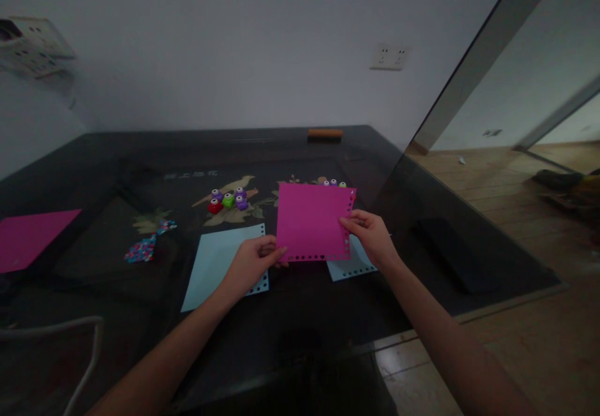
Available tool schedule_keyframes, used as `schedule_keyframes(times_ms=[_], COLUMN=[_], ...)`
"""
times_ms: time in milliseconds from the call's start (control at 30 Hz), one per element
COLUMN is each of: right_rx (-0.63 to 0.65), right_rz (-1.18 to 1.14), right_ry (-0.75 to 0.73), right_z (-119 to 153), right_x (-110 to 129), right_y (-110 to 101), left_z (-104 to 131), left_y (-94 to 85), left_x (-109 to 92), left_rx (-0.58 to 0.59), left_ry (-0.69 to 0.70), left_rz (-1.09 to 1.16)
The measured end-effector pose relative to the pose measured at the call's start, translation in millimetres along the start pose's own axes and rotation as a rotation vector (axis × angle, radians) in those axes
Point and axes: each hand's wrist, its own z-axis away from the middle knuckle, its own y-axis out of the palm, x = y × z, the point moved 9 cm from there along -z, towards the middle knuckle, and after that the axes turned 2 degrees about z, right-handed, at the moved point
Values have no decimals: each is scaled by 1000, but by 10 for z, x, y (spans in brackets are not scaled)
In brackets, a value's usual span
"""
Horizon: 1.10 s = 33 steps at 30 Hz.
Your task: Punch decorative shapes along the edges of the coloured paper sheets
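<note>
A pink sheet of paper (312,221) is held up over the dark table, with small shapes punched along its bottom and right edges. My left hand (257,260) pinches its lower left corner, thumb in front. At the right edge, my right hand (368,235) grips it between thumb and fingers. Below my left hand lies a light blue sheet (215,260), punched along its right and bottom edges. Another light blue sheet (354,265) lies partly hidden behind the pink one. Several small craft punches (228,200) in purple, green and red sit beyond the left blue sheet.
More punches (334,183) show behind the pink sheet's top edge. A second pink sheet (32,238) lies far left, near a pile of coloured paper bits (142,249). A dark flat object (454,253) rests at right; an orange-brown bar (325,133) lies at the table's back.
</note>
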Motion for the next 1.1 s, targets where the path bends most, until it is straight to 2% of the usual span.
schedule_keyframes(times_ms=[400, 633, 833, 933, 1100], right_rx=[-24, -33, -94, -129, -210], right_rz=[-32, 5, -29, -39, -69], right_ry=[-33, -31, -13, -34, -36], right_z=[8, 15, -8, -30, -60], right_x=[-20, 8, 4, 10, 53], right_y=[-26, -45, -178, -273, -490], left_z=[15, 23, 28, 52, 146], left_y=[115, 17, -25, -25, 24], left_x=[42, -3, -4, -59, -215], left_rx=[2, -74, -88, -93, -115], left_ry=[16, 69, 58, 101, 249], left_rz=[79, 43, 63, -37, -386])
